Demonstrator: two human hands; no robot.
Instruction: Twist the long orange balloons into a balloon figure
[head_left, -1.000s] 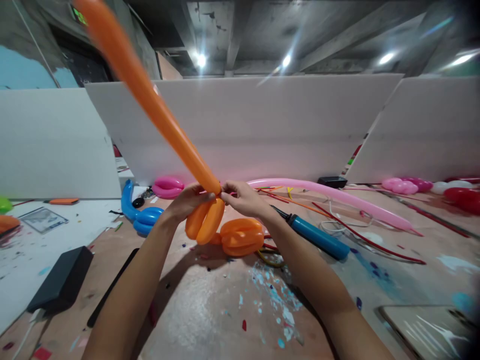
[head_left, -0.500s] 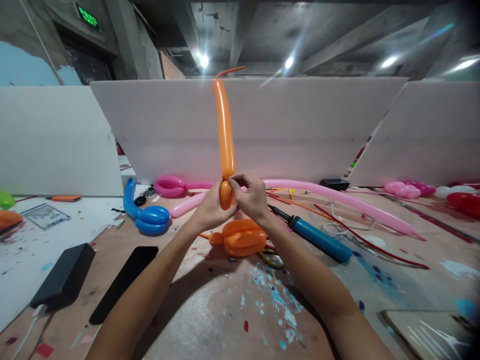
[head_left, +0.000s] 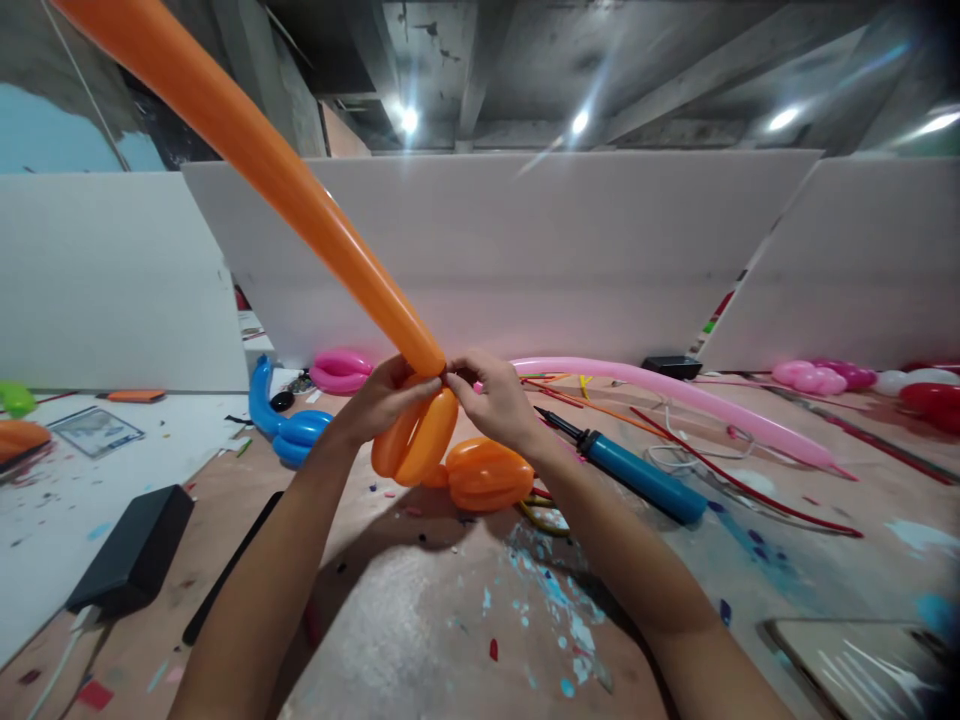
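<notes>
A long orange modelling balloon (head_left: 322, 230) is in my two hands above the table. Its straight part slants up to the upper left, toward the camera, and out of view. Below my fingers its lower part is folded into short loops. My left hand (head_left: 386, 400) is closed around the balloon at the fold. With fingertips pinched at the same joint, my right hand (head_left: 484, 395) grips the balloon from the right. A finished-looking orange balloon shape (head_left: 491, 474) lies on the table just behind and below, partly covered by the loops.
A blue balloon shape (head_left: 300, 432) and a magenta balloon loop (head_left: 341, 371) lie left. On the right are a long pink balloon (head_left: 675, 395), a teal hand pump (head_left: 645, 480) and a phone (head_left: 855, 665). A black power bank (head_left: 131, 550) sits left. White boards (head_left: 510, 250) stand behind.
The orange balloon has swung from upright to slanting up left, toward the camera. Its lower part now shows as folded loops, and my left hand has shifted left.
</notes>
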